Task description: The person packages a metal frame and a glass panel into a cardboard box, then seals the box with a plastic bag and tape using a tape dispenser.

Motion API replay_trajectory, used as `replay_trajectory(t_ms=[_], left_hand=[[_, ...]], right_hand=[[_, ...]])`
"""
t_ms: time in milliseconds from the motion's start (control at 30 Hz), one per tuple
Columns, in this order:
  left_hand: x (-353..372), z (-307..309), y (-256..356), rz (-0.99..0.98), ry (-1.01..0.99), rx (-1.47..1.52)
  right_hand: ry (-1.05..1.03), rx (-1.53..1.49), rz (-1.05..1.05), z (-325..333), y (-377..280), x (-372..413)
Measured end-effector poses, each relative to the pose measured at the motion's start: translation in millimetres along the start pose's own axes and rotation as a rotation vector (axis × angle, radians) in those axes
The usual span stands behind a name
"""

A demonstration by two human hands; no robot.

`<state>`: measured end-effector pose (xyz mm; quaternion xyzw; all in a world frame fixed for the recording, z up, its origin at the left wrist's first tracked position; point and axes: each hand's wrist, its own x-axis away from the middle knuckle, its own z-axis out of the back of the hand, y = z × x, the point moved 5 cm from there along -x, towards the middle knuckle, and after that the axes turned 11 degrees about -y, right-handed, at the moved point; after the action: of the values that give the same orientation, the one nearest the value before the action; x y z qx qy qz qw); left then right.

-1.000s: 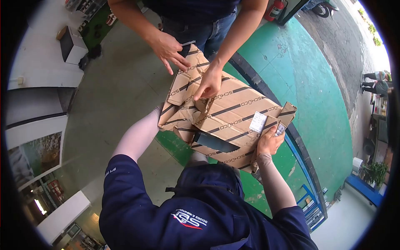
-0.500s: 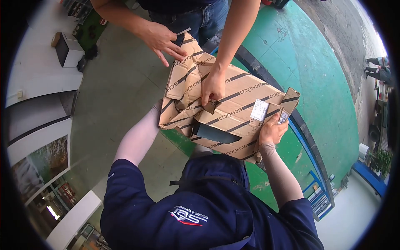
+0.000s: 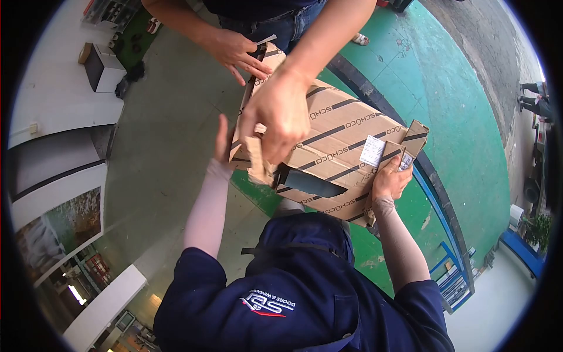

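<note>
A torn brown cardboard box (image 3: 334,126) with black SCHÜCO stripes is held at a slant in front of me. My right hand (image 3: 392,179) grips its right end, thumb on top by the white label. At the left edge, my left hand (image 3: 222,141) supports the box, with a stretched digit outside and the other fingers hidden beneath it. The co-worker's one hand (image 3: 278,117), blurred, holds a torn cardboard flap (image 3: 258,164) above the box. Their other hand (image 3: 240,56) rests at the far left corner. Dark material (image 3: 314,183) shows through a hole.
The co-worker stands opposite, close to the box. A blue-framed rack (image 3: 448,267) stands at the right on the green floor (image 3: 446,135). A white box-like unit (image 3: 104,69) is at the far left. Other people's legs (image 3: 533,97) show at the right edge.
The co-worker's hand has pulled a flap of cardboard up and toward the left. My left hand has come partly out from under the box; my right hand keeps its grip.
</note>
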<state>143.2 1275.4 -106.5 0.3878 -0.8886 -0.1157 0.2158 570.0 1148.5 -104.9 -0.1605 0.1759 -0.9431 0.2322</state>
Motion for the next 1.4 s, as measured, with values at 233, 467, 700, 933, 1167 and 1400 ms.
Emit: replay_trajectory(t_ms=[233,467,700,933,1167,1400], left_hand=[[85,-47,-2,-0.221,0.092,-0.433],[69,-72,-10,-0.526,0.449,-1.078],[55,-97,15,-0.623,0.541,-0.970],[39,-68,-11,-0.289,0.548,-1.328],[3,-104,12,-0.126,1.075,-1.715],[3,-59,27,-0.337,0.939,-1.763]], right_hand=[[0.012,0.026,0.003,1,-2,0],[-0.004,-0.015,0.011,6,-6,3],[0.023,-0.019,0.029,0,0,-2],[-0.005,-0.031,0.008,-1,1,-1],[0.003,-0.047,0.002,2,-2,1],[0.051,-0.019,0.038,-2,2,0]])
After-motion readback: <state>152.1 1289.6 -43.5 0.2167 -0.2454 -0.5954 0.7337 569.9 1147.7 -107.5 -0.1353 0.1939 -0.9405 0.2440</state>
